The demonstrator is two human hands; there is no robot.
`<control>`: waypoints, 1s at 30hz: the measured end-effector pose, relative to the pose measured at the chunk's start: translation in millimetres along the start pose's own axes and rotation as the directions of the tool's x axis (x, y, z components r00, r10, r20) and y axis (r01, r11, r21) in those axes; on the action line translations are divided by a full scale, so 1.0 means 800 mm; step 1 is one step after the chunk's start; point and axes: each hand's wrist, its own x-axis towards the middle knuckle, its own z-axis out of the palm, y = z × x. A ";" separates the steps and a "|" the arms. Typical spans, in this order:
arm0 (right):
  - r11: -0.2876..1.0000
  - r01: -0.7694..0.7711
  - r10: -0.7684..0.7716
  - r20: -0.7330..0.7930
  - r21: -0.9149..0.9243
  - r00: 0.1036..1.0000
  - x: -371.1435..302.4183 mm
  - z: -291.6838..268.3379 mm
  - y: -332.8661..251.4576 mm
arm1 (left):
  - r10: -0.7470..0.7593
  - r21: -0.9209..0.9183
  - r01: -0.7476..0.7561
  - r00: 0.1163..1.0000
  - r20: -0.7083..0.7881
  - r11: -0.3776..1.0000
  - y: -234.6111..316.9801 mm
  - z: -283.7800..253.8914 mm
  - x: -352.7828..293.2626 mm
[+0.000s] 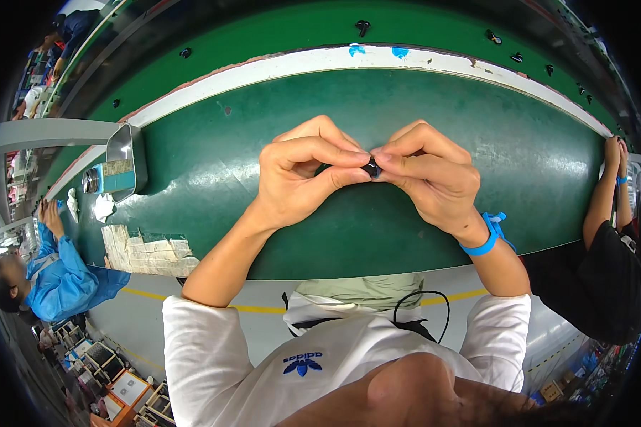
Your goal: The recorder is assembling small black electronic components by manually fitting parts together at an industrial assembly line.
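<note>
Above the middle of the green work table (320,235), my two hands meet at the fingertips. Between them is a small glossy black earbud (372,168), mostly covered by the fingers. My left hand (299,167) pinches it from the left with thumb and forefinger. From the other side, my right hand (434,167) is closed on it too, thumb and fingertips pressed together. A blue wrist strap (483,245) circles my right wrist.
Beyond a white ledge (278,70), a green strip (278,39) carries several black earbuds (363,27). At the left stand a metal tray (137,167), a bottle (92,179), white wipes (104,207) and a taped sheet (149,252). One person sits at each side.
</note>
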 end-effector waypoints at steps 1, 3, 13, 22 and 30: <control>1.000 0.003 -0.003 0.001 0.002 1.000 0.000 0.000 0.000 | 0.023 0.052 -0.023 1.000 0.019 0.998 0.001 -0.001 0.000; 1.000 0.005 -0.005 0.002 0.003 1.000 -0.001 0.000 0.000 | 0.044 0.101 -0.048 0.998 0.041 0.994 0.002 -0.001 0.001; 1.000 -0.007 0.007 0.022 0.010 1.000 -0.001 -0.002 0.000 | 0.062 0.114 -0.065 0.998 0.026 0.991 0.004 0.002 0.001; 1.000 0.007 -0.007 0.018 0.004 1.000 -0.005 0.003 0.010 | -0.056 0.094 0.056 0.998 -0.003 0.994 -0.004 0.001 -0.004; 1.000 -0.020 0.020 -0.035 -0.012 0.999 -0.008 0.004 0.018 | -0.180 0.008 0.181 0.980 -0.079 0.983 -0.014 0.003 -0.005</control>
